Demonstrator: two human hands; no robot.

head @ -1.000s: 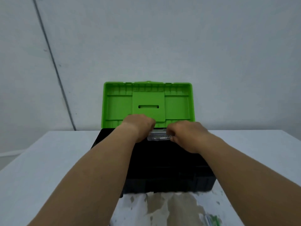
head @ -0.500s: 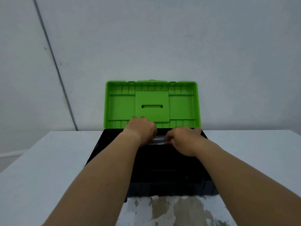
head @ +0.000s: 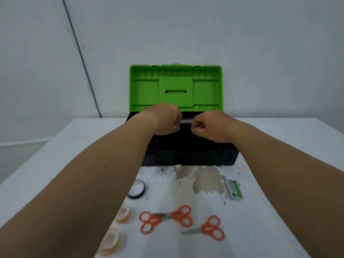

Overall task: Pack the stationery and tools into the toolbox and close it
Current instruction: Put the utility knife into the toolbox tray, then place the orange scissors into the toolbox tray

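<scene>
A black toolbox (head: 188, 155) stands open on the white table, its green lid (head: 176, 88) upright at the back. My left hand (head: 165, 121) and my right hand (head: 210, 127) are both over the box opening, each closed on one end of a small clear plastic case (head: 186, 121). Only a short strip of the case shows between my fists. In front of the box lie orange-handled scissors (head: 165, 217), another pair (head: 208, 229), a black tape roll (head: 136, 189), two clear tape rolls (head: 123, 214) (head: 110, 243), and a small green-labelled box (head: 234, 189).
The table top (head: 279, 142) has a patch of worn, peeling surface (head: 202, 180) just in front of the toolbox. A grey wall stands close behind the lid. My forearms cover part of the table on both sides.
The view has tilted down, so the scissors, tape rolls and small box now show. My hands have lowered the clear case toward the box opening, and less of it is visible.
</scene>
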